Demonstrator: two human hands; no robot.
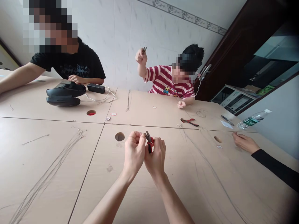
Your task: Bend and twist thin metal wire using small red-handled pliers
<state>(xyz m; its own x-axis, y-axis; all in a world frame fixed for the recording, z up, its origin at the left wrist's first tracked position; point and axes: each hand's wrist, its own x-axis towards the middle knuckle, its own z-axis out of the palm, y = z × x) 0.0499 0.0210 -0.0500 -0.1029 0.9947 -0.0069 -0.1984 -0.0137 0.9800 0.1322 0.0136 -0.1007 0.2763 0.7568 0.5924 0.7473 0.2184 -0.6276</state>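
In the middle of the head view my right hand [157, 155] is closed around a pair of pliers [149, 143] with red and black handles. The jaws point up and a little left. Beside it my left hand [135, 152] is pinched closed, its fingertips close to the jaws; what it holds, if anything, is too small to make out. Both hands are above the table [112, 193]. A bundle of thin wires [54, 166] lies to the left, and more long thin wires [210, 166] run down the table on the right.
Across the table sit a person in black [77, 62] and a person in stripes [161, 74], who raises a pointed tool. Another person's hand [245, 142] rests at right near a water bottle [253, 119]. Other pliers [190, 122] and a black headset-like device [64, 95] lie beyond my hands.
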